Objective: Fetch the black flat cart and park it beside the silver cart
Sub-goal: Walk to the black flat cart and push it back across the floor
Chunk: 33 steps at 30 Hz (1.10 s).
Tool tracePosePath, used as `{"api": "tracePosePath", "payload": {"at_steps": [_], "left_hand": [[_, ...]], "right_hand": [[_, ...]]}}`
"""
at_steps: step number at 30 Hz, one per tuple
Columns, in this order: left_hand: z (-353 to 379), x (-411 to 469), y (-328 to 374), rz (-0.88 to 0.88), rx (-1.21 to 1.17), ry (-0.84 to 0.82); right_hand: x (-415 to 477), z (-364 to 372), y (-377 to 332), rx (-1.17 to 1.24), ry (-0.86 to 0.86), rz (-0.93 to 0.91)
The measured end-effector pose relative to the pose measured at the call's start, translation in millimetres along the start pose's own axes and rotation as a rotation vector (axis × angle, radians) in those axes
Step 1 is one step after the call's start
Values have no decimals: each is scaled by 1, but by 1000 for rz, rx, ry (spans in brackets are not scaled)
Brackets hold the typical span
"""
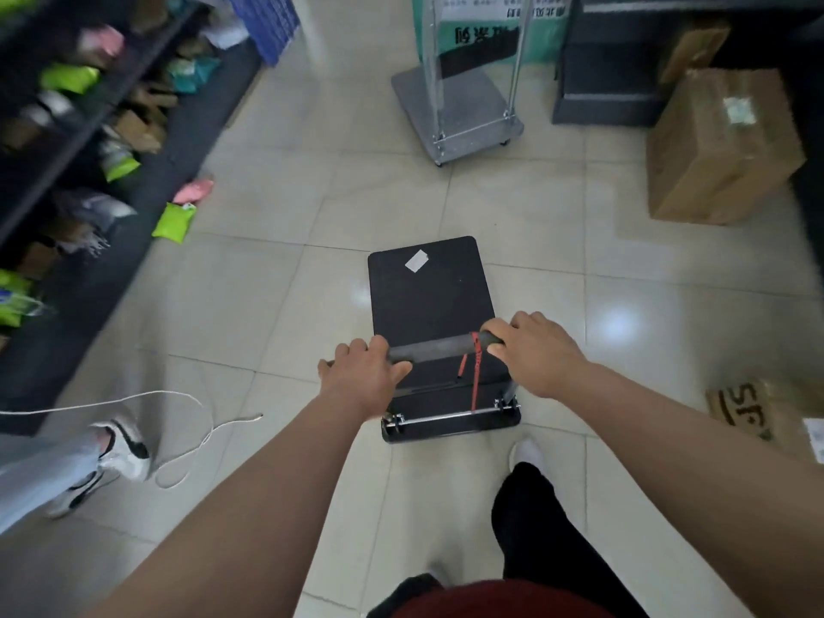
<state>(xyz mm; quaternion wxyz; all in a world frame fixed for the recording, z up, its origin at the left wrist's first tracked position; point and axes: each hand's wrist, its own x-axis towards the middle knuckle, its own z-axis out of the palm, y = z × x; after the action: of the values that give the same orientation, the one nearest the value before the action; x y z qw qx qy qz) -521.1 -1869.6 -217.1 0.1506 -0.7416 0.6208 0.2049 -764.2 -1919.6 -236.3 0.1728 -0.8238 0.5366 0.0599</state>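
The black flat cart (428,296) stands on the tiled floor right in front of me, with a white label on its deck and a red cord hanging from its handle. My left hand (361,372) grips the left end of the handle bar. At the bar's right end, my right hand (535,350) is closed around it. The silver cart (463,113) stands further ahead and slightly right, its upright chrome handle frame facing me, roughly one cart length beyond the black one.
A dark shelf (67,140) full of parcels runs along the left, with bags spilled on the floor beside it. Another person's leg and sneaker (120,448) are at the left, near a loose white cord. Cardboard boxes (722,145) sit at the right.
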Motion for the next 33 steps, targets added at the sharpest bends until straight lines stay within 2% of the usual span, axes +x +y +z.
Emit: {"api": "tracePosePath", "payload": {"at_steps": [6,13,23,29,33], "left_hand": [[-55,90,21,-159,-90,-45],[-114,202,27,-179,-97,-24],[-206,370,-9,-152,-95,-55],[-258,455,-41,-206,-120,-78],[-286,507,-51,-253,-123,-63]], "right_hand": [[125,-42,37,25,-26,-85],[250,-88,66,2,-13,-103],[437,-159,70,1,-105,-121],[543,-178,60,42,-114,-118],[609,-195,65,23,-97,-190]]}}
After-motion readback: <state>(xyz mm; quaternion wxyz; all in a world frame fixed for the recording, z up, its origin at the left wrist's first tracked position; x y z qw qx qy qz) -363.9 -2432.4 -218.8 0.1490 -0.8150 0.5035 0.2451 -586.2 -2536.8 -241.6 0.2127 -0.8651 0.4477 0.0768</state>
